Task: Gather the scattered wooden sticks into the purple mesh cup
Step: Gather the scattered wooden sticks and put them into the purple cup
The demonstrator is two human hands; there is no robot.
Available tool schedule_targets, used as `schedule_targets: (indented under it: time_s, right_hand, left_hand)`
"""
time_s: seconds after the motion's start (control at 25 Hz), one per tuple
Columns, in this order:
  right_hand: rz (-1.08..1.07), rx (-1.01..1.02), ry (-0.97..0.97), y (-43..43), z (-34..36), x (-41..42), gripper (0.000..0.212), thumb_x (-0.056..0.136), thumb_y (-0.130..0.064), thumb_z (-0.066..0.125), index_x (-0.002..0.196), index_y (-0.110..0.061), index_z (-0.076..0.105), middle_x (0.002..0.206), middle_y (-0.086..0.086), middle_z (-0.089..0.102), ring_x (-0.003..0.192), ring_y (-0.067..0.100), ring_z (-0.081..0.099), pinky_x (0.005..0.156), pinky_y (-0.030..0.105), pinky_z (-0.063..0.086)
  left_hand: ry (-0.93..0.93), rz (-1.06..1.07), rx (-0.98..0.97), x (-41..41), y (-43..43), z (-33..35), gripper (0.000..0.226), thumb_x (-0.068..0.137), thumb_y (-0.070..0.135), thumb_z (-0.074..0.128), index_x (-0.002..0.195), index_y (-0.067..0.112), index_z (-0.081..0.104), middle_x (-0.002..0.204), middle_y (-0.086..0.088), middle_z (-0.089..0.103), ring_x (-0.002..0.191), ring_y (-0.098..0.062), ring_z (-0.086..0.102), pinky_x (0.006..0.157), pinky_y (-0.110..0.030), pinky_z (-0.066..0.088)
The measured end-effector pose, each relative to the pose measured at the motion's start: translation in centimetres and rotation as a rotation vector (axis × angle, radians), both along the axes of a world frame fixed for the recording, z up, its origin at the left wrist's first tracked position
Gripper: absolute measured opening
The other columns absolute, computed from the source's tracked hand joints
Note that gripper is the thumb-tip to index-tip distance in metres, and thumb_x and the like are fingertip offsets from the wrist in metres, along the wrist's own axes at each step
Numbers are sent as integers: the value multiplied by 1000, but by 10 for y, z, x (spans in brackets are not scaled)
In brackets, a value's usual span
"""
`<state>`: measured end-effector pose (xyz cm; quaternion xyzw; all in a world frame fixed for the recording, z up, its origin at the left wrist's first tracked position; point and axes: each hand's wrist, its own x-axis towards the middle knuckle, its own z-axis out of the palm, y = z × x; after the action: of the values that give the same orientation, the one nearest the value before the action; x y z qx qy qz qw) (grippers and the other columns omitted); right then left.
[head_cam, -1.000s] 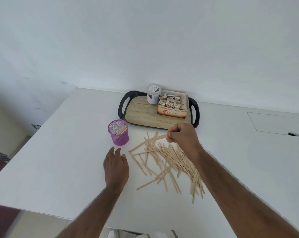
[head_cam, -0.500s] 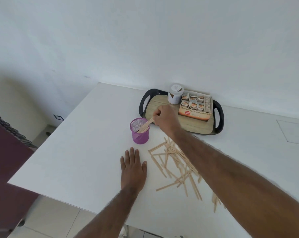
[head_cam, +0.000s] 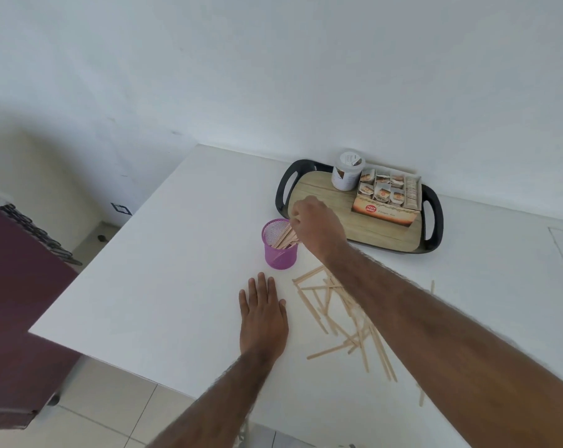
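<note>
Left hand (head_cam: 263, 318) first: it lies flat on the table (head_cam: 163, 286), fingers straight and slightly spread, holding nothing. Just beyond it the purple mesh cup (head_cam: 280, 250) stands upright, with a bundle (head_cam: 283, 239) of sticks leaning inside. Over its right rim comes my right hand (head_cam: 319, 227), fingers curled down at the tops of those sticks (the back of the hand faces the camera, so I can't tell whether I'm pinching them or have let go). I read this as the drop-in step of one load.

Right of the cup, the scattered wooden sticks (head_cam: 338, 321) lie criss-crossed on the table, plenty of them, so I'd call the job only partly done. Next I need to free the fingers, swing back right and pinch another batch without flicking strays off the edge. My forearm covers part of the heap, so I can't count what's under it. The tray (head_cam: 281, 192) sits furthest right, by the wall.
</note>
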<state>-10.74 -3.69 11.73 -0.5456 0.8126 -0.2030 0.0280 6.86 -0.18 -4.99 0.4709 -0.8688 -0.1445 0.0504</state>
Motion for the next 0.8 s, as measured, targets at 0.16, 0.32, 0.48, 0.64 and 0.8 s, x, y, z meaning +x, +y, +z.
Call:
schedule_targets:
  time_s: [0.16, 0.32, 0.48, 0.64, 0.8]
  right_hand:
    - [36, -324, -99, 37, 20, -35, 6, 94, -11, 67, 95, -6, 70, 98, 6, 62, 74, 15, 58, 73, 29, 52]
    - [-140, -507, -210, 79, 33, -74, 4, 90, -14, 68, 88, -17, 71, 91, -6, 65, 69, 6, 59, 65, 12, 45]
    - [-439, -41, -271, 150, -12, -108, 12, 87, -13, 62, 77, -12, 68, 78, 0, 70, 77, 22, 68, 67, 36, 56]
    - [-514, 380, -215, 207, -61, -104, 36, 88, -39, 73, 104, -7, 69, 109, 8, 65, 102, 25, 62, 87, 41, 55]
    - [-477, 508, -85, 218, -84, -89, 47, 87, -53, 68, 109, -12, 65, 114, 8, 56, 110, 27, 53, 91, 43, 46]
  left_hand:
    - [-4, -3, 16, -1, 0, -1, 61, 109, 37, 13, 164, 12, 2, 172, -9, -7, 158, -28, -12, 128, -46, -6]
    - [28, -16, -21, -1, 2, 2, 59, 109, 33, 22, 163, 9, 16, 172, -12, 7, 159, -29, 0, 128, -46, 0]
    - [99, -195, -27, -16, 16, 6, 56, 109, 32, 30, 161, 13, 26, 171, -9, 14, 159, -25, 4, 129, -43, 1]
    - [94, -332, 17, -46, 48, 5, 68, 107, 53, 19, 164, 18, 10, 172, -1, -5, 158, -18, -13, 126, -36, -10]
    - [-23, -395, 4, -59, 61, 0, 79, 99, 65, 3, 164, 20, -5, 170, -1, -18, 155, -19, -22, 125, -38, -14]
